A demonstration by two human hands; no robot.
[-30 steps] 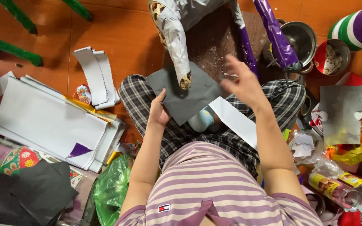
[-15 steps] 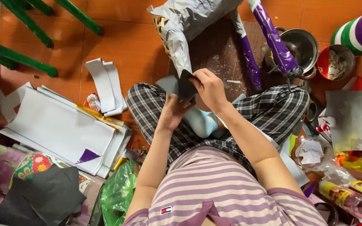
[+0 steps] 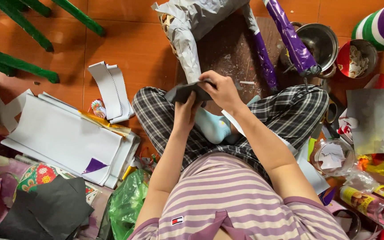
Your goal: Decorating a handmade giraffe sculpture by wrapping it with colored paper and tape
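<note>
I sit cross-legged on an orange tiled floor in plaid trousers. Both hands hold a dark grey sheet of paper folded over in front of my knees. My left hand grips its lower edge from underneath. My right hand presses on top of the fold, fingers curled over it. Just beyond the sheet stands a figure wrapped in silver paper with purple-wrapped limbs on a dark wooden board.
A stack of white sheets and white strips lie to my left, black paper and a green bag nearer. To the right are a metal bowl, a red bowl, a silver sheet and bottles. Green chair legs stand far left.
The grey sheet was open flat on my lap with the right hand raised above it; it is now folded small and both hands hold it together.
</note>
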